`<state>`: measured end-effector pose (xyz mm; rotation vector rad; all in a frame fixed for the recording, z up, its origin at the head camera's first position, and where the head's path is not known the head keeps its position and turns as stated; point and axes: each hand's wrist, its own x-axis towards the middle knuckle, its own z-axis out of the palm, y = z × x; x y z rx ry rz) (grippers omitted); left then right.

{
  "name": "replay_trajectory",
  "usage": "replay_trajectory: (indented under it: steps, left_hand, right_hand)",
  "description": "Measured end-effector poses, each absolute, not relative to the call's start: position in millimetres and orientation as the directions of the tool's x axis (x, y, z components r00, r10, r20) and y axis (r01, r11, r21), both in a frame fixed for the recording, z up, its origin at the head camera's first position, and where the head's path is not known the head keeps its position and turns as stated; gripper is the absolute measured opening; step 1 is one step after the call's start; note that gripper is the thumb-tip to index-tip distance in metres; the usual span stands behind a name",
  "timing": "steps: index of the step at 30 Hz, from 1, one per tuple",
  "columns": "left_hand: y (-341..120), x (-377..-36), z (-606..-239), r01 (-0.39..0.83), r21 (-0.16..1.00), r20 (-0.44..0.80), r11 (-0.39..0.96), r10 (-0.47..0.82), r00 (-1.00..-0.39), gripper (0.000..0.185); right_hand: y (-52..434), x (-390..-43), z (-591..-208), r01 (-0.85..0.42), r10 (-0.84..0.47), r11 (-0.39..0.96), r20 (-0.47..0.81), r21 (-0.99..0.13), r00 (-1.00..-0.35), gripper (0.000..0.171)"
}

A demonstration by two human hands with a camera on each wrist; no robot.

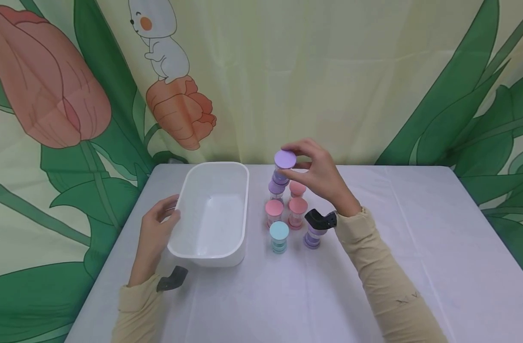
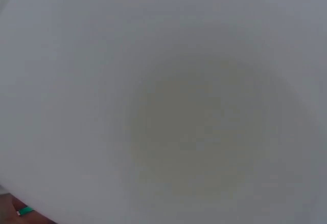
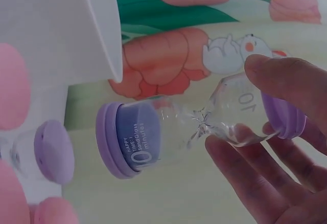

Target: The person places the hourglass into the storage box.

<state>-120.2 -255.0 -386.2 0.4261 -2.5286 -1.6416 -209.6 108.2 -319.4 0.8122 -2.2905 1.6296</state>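
- While resting on the surface, left hand curls its fingers around the white bin rim.
- Right of the bin: pink, teal, purple timers standing clustered.
- Right hand pinches purple sandglass by its top cap, lifted above cluster.

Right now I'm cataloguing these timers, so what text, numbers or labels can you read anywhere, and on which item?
"HAPPY TIME" with "10 minutes": on the sand-filled bulb of the purple hourglass held by the right hand.
"sandglass": a smaller line between them, only roughly legible.
"10": on the hourglass's other bulb, nearer the fingers.
Other hourglasses: any print too small to read.
White bin and backdrop: no text seen.
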Motion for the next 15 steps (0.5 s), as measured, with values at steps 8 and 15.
replay_trajectory:
  steps: [8,15]
  left_hand:
    - [-253.8,-120.2,-386.6,-0.194,0.908,-0.082,0.372,-0.297,-0.951,0.043]
    - [-253.9,-120.1,-386.2,-0.198,0.907,-0.085,0.371,-0.298,-0.951,0.044]
  right_hand:
    - [86.3,-214.3,-315.8,-0.563,-0.342,0.205,0.48,-0.801,-0.807,0.049]
    - [66.0,-216.3,-310.8,-0.569,-0.347,0.175,0.491,-0.803,-0.799,0.048]
